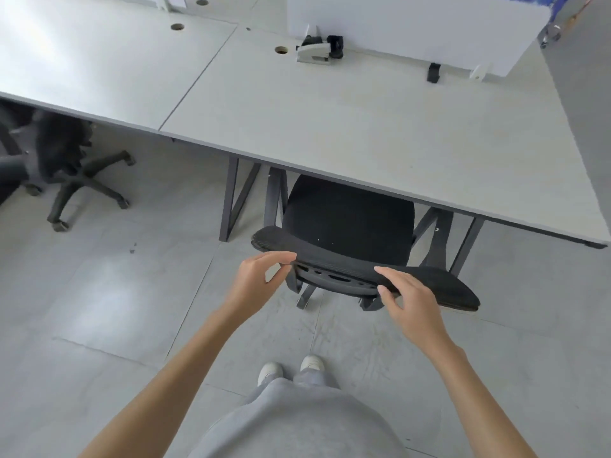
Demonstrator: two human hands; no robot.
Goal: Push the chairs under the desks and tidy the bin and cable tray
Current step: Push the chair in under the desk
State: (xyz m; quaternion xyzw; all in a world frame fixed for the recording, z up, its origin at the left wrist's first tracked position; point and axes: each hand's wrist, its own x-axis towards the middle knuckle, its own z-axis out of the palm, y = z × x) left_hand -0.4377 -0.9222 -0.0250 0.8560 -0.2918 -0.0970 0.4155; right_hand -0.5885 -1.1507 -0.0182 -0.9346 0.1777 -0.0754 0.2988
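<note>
A black mesh office chair (pixel 347 219) stands in front of me with its seat partly under the white desk (pixel 330 120). Its backrest top edge (pixel 439 285) runs left to right just below the desk's front edge. My left hand (pixel 261 279) is at the backrest's left end, fingers loosely curved, fingertips touching the edge, with a gap between thumb and fingers. My right hand (pixel 406 299) lies on the backrest's middle, fingers fairly straight over the top and the thumb against the rear face. Neither hand grips anything.
A second black chair (pixel 66 166) stands at the left, partly under the neighbouring desk (pixel 99 61). A white divider panel (pixel 413 28), a white and black clamp (pixel 314 49) and a black clip (pixel 433 72) are at the desk's back. Grey tiled floor (pixel 132 309) surrounds me.
</note>
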